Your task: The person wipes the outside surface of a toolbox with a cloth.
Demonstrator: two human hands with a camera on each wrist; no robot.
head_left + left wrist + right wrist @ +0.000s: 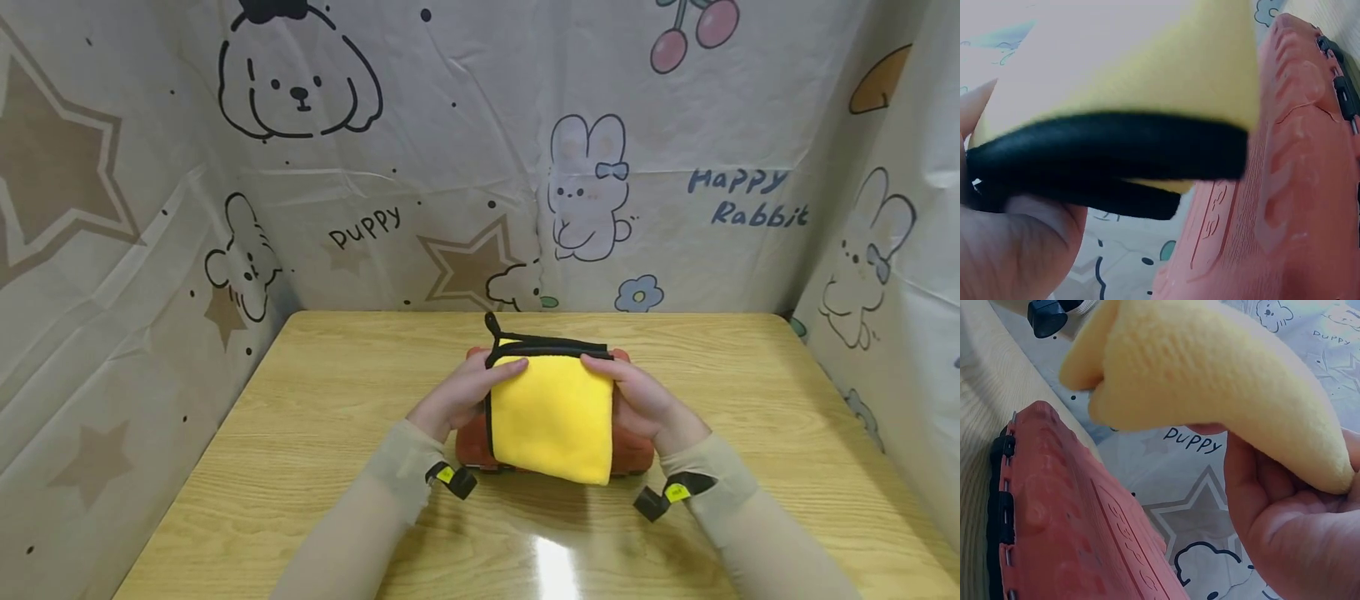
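Observation:
A folded yellow cloth (553,417) with black edging hangs between both hands, over a red plastic case (633,450). My left hand (461,392) pinches its upper left corner, thumb on the front face. The right hand (645,400) grips the upper right corner in the same way. In the left wrist view the cloth (1147,75) shows its layered black border beside the ribbed case (1304,156). From the right wrist the cloth (1210,369) bends down into the fingers, and the case (1072,506) lies below with black latches along its edge.
The case rests on a light wood table (337,400). A printed fabric sheet (450,167) with cartoon animals stands behind the table and along both sides. Each wrist wears a band with a small black camera (459,482).

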